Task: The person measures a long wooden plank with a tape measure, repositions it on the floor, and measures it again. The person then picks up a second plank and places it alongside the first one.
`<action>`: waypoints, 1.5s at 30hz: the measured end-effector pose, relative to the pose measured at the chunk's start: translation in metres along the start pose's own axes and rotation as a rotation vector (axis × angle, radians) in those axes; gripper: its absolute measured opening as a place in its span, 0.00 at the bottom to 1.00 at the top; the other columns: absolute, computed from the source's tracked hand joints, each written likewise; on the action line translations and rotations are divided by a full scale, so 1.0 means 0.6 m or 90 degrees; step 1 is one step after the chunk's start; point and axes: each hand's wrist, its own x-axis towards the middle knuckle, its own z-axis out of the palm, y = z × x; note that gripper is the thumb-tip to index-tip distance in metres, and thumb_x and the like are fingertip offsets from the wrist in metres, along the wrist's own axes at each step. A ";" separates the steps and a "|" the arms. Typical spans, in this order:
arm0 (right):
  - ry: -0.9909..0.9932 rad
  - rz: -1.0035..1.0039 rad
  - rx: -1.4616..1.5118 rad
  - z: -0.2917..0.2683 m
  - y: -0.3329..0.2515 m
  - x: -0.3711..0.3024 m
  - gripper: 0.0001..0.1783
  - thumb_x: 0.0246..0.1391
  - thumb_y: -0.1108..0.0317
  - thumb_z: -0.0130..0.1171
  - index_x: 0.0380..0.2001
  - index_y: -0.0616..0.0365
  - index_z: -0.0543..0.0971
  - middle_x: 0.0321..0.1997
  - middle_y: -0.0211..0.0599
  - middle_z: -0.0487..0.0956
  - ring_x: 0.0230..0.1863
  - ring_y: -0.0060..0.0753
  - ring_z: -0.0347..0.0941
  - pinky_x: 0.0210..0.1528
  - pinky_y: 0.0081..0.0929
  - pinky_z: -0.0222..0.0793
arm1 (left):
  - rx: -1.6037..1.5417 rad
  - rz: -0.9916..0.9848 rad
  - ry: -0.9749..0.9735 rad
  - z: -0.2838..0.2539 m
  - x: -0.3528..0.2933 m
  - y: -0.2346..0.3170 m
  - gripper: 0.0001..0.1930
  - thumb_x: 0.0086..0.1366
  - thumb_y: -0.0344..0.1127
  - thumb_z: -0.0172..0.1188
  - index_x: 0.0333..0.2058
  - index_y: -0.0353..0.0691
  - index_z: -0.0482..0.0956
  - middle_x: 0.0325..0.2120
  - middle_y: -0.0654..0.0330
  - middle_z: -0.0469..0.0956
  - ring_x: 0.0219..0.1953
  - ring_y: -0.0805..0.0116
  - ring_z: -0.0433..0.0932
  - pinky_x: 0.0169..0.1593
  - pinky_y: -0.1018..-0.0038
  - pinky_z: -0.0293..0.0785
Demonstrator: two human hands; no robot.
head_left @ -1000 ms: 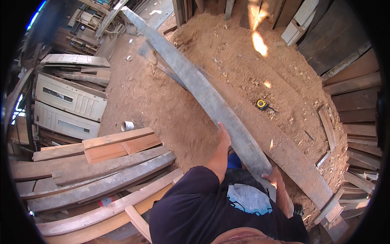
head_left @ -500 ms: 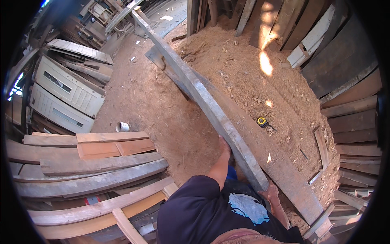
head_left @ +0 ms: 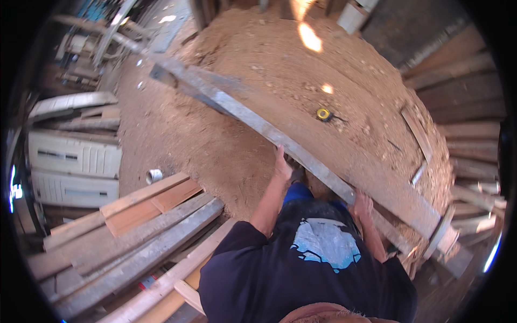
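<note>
A long greyish wooden beam slants from beside my body up to the far left. My left hand grips its near edge a little way in from the end, fingers partly hidden by the wood. At the near end, my right hand is closed round the beam. Beneath and beyond the beam lies a wide brown plank, dusted with sawdust and running in much the same direction. A yellow and black tape measure rests on the sawdust past that plank.
Stacked boards lie at my near left, with a white cup just past them. Pale panelled doors are piled farther left. More boards line the right side, and a short wood strip lies on the sawdust.
The view has turned, and the beam now slants more sideways, its far end reaching farther left. Both hands stay on the beam. The tape measure has not visibly moved on the sawdust.
</note>
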 end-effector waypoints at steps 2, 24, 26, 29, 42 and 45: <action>-0.038 0.034 -0.001 -0.033 -0.005 0.016 0.31 0.35 0.67 0.63 0.49 0.55 0.74 0.42 0.50 0.81 0.46 0.53 0.78 0.47 0.46 0.74 | 0.085 -0.090 -0.118 -0.001 -0.004 0.032 0.31 0.71 0.54 0.44 0.58 0.32 0.68 0.53 0.44 0.72 0.55 0.49 0.71 0.63 0.57 0.64; 0.163 0.119 0.026 -0.011 0.048 0.103 0.25 0.33 0.70 0.65 0.43 0.51 0.77 0.45 0.38 0.79 0.54 0.44 0.72 0.56 0.42 0.61 | -0.159 -0.298 -0.103 0.053 0.089 0.066 0.41 0.58 0.55 0.68 0.60 0.37 0.60 0.55 0.52 0.66 0.56 0.51 0.67 0.62 0.47 0.63; 0.193 0.127 0.019 -0.024 0.041 0.096 0.27 0.32 0.70 0.66 0.43 0.51 0.77 0.46 0.38 0.78 0.55 0.43 0.70 0.57 0.41 0.59 | -0.167 -0.294 -0.118 0.058 0.094 0.063 0.41 0.59 0.56 0.66 0.62 0.38 0.58 0.57 0.50 0.63 0.58 0.49 0.64 0.63 0.48 0.63; 0.235 0.130 -0.010 -0.031 0.036 0.089 0.28 0.34 0.69 0.66 0.46 0.51 0.76 0.47 0.39 0.76 0.55 0.43 0.69 0.57 0.40 0.59 | -0.164 -0.307 -0.129 0.069 0.099 0.065 0.41 0.60 0.56 0.65 0.62 0.38 0.57 0.59 0.49 0.61 0.60 0.49 0.62 0.63 0.49 0.63; 0.210 0.182 -0.038 -0.054 0.023 0.048 0.39 0.46 0.64 0.63 0.64 0.49 0.64 0.68 0.54 0.60 0.68 0.58 0.56 0.70 0.55 0.42 | 0.583 0.420 -0.581 0.200 -0.105 0.173 0.34 0.56 0.46 0.68 0.57 0.35 0.68 0.49 0.42 0.74 0.49 0.48 0.75 0.53 0.54 0.71; 0.248 0.177 0.017 -0.065 0.040 0.014 0.45 0.44 0.59 0.65 0.67 0.48 0.60 0.71 0.56 0.56 0.70 0.61 0.52 0.71 0.57 0.38 | 0.785 0.588 -0.569 0.292 -0.145 0.174 0.44 0.49 0.46 0.72 0.62 0.38 0.61 0.57 0.43 0.66 0.59 0.46 0.64 0.63 0.50 0.56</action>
